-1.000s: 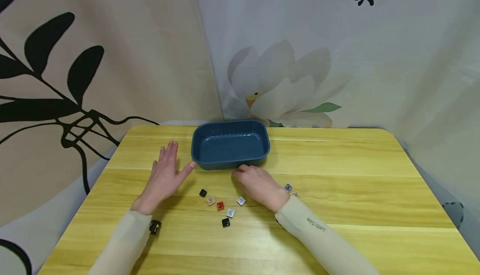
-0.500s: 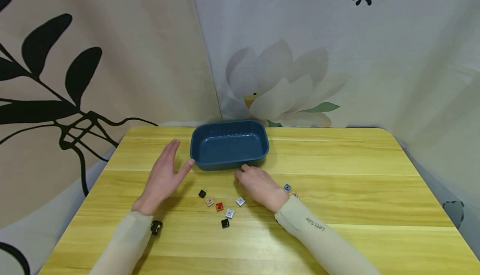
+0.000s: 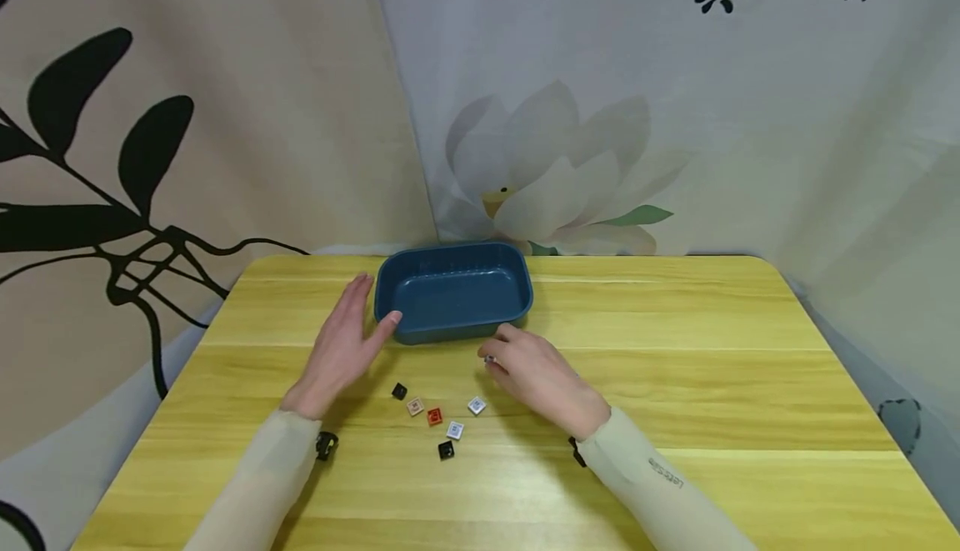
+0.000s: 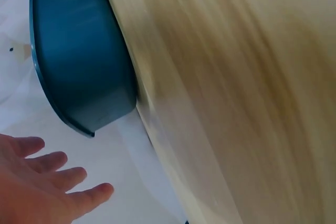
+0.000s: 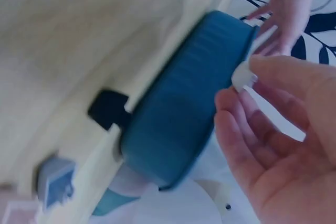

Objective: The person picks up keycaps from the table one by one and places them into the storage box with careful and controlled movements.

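Observation:
In the head view, my right hand [image 3: 542, 378] pinches a small white keycap [image 5: 243, 77] between thumb and fingertips, just in front of the blue tray [image 3: 450, 335]. My left hand [image 3: 341, 353] is held with straight, spread fingers by the tray's left end, its thumb overlapping the corner in view. Left of the right hand lie loose keycaps: a black one [image 3: 400, 391], a beige one [image 3: 415, 406], a red one [image 3: 434, 417], two white ones [image 3: 476, 405] and another black one [image 3: 446, 450]. The right wrist view also shows a black keycap [image 5: 107, 108] near the tray and a blue-grey keycap [image 5: 55, 182].
The wooden table [image 3: 675, 401] reaches back to a patterned curtain [image 3: 600, 101]. At the lower left of the right wrist view, a pale pinkish keycap [image 5: 18, 211] is cut off by the frame.
My right hand has risen slightly and turned, and the white keycap now shows between its fingers. The left hand has shifted right, closer to the tray.

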`<move>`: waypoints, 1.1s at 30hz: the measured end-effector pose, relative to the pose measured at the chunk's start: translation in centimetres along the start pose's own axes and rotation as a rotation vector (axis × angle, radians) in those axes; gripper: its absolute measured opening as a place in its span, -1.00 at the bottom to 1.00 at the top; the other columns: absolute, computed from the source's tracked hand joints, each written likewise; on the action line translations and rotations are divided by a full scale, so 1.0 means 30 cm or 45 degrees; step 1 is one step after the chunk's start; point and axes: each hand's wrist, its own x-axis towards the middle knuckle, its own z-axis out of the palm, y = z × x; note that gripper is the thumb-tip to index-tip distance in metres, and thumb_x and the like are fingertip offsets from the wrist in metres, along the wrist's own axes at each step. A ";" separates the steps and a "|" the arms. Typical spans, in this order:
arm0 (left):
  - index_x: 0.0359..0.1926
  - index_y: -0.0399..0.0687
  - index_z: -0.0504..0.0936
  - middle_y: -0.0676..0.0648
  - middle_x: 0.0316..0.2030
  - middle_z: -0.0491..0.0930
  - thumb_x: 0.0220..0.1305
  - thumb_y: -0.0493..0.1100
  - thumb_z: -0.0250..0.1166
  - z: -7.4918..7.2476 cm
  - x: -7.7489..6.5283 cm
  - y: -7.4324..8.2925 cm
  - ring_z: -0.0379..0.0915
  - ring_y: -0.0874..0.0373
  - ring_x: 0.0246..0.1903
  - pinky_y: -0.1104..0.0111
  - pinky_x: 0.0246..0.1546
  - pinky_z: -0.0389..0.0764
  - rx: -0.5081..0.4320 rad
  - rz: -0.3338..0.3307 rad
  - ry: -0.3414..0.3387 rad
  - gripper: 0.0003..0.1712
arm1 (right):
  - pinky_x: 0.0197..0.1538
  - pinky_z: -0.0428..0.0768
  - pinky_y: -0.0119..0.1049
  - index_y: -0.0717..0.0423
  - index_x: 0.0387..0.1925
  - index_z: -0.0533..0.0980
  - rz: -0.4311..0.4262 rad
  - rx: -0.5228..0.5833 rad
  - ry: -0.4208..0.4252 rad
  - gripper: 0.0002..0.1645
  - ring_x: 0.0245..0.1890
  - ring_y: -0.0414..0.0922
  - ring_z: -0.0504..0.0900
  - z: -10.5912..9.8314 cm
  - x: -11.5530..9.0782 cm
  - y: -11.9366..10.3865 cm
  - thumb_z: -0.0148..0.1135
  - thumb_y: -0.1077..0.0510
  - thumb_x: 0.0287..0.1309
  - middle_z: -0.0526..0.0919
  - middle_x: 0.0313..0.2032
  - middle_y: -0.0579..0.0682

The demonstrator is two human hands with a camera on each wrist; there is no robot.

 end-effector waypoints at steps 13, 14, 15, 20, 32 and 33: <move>0.61 -0.36 -0.03 -0.39 0.61 -0.14 0.51 0.37 0.04 0.019 0.020 0.001 -0.01 -0.41 0.50 -0.30 0.39 0.19 0.035 -0.047 -0.022 0.07 | -0.33 0.58 -0.44 0.08 -0.12 0.76 -0.021 -0.016 0.310 -0.81 -0.32 -0.20 0.61 -0.053 -0.004 0.016 0.49 0.25 0.22 0.66 -0.23 -0.08; 0.61 -0.36 -0.03 -0.38 0.61 -0.14 0.51 0.37 0.04 0.019 0.020 0.002 -0.01 -0.41 0.51 -0.30 0.40 0.18 0.034 -0.048 -0.021 0.07 | -0.33 0.58 -0.43 0.08 -0.12 0.76 -0.017 -0.022 0.321 -0.81 -0.32 -0.20 0.61 -0.055 -0.003 0.021 0.49 0.25 0.22 0.67 -0.23 -0.08; 0.61 -0.35 -0.03 -0.38 0.61 -0.14 0.51 0.37 0.05 0.019 0.021 0.002 -0.01 -0.41 0.51 -0.30 0.40 0.19 0.034 -0.049 -0.020 0.07 | -0.34 0.59 -0.42 0.08 -0.13 0.77 -0.014 -0.026 0.331 -0.82 -0.32 -0.20 0.60 -0.056 -0.001 0.027 0.49 0.26 0.21 0.67 -0.24 -0.08; 0.62 -0.33 -0.04 -0.35 0.61 -0.13 0.50 0.37 0.05 0.022 0.023 0.005 0.03 -0.39 0.50 -0.29 0.39 0.19 0.029 -0.049 -0.020 0.07 | -0.35 0.58 -0.38 0.11 -0.13 0.77 0.007 -0.045 0.364 -0.82 -0.32 -0.17 0.58 -0.054 0.019 0.064 0.49 0.26 0.21 0.67 -0.25 -0.06; 0.62 -0.31 -0.03 -0.34 0.61 -0.10 0.49 0.38 0.08 0.021 0.037 0.024 0.03 -0.36 0.51 -0.29 0.40 0.18 0.030 -0.024 -0.021 0.08 | -0.26 0.57 -0.31 0.14 -0.09 0.75 0.081 -0.095 0.270 -0.83 -0.29 -0.10 0.57 -0.022 0.123 0.142 0.39 0.17 0.35 0.67 -0.23 -0.03; 0.62 -0.31 -0.04 -0.34 0.61 -0.10 0.49 0.38 0.07 0.021 0.037 0.025 0.02 -0.36 0.51 -0.29 0.40 0.18 0.031 -0.023 -0.024 0.08 | -0.27 0.56 -0.30 0.13 -0.10 0.75 0.084 -0.102 0.258 -0.83 -0.29 -0.10 0.57 -0.020 0.132 0.146 0.39 0.17 0.35 0.66 -0.24 -0.03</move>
